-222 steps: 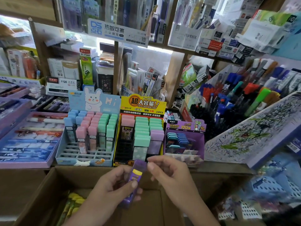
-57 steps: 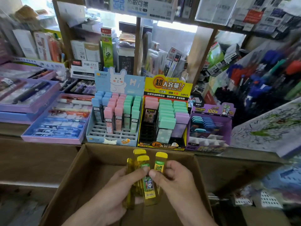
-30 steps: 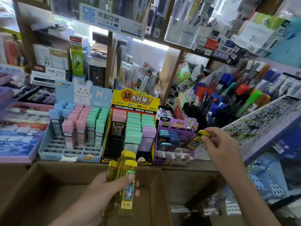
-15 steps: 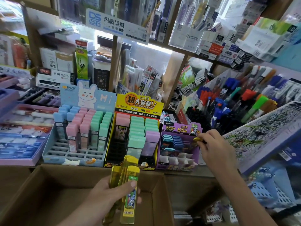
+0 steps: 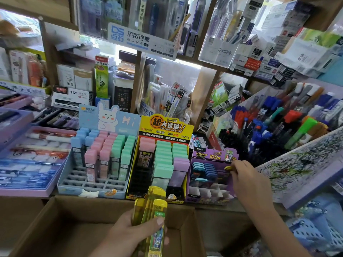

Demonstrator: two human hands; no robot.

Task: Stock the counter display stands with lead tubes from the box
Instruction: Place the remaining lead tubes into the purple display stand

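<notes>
Well, right hand (image 5: 246,182) pinches one yellow lead tube (image 5: 228,168) at the purple display stand's (image 5: 213,156) right edge (slot hidden), so it could go in crooked, & left hand's (image 5: 130,232) fist round the spare tubes (image 5: 156,204) above the cardboard box (image 5: 55,221) may slip.

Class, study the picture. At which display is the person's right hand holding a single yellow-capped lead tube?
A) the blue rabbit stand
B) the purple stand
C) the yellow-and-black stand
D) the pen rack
B: the right hand pinches the yellow-capped tube at the purple stand's right edge, while the left hand grips a bunch of yellow tubes over the box.
</notes>
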